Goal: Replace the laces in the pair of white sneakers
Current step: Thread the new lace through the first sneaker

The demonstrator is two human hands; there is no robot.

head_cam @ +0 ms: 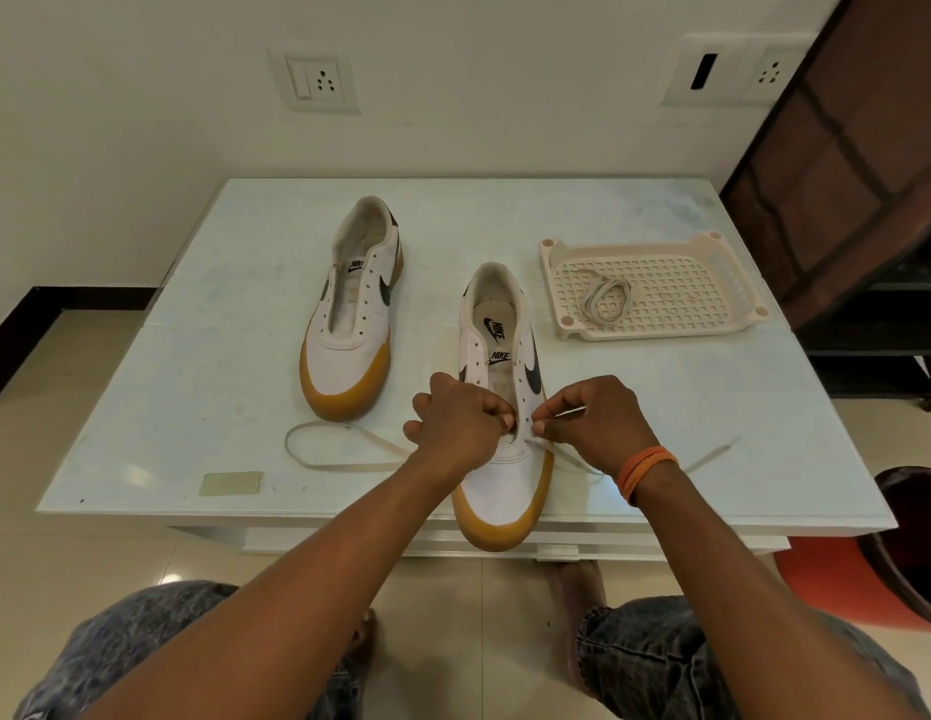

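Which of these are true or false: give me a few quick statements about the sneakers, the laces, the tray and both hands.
1. Both hands work at the near sneaker. True: the left hand and right hand sit at its lowest eyelets.
2. The far sneaker is fully laced. False: its eyelets are empty.
3. A coiled lace lies in the tray. True.
4. The tray sits left of both sneakers. False: it sits to their right.
5. The lace being threaded trails onto the table on both sides. True.
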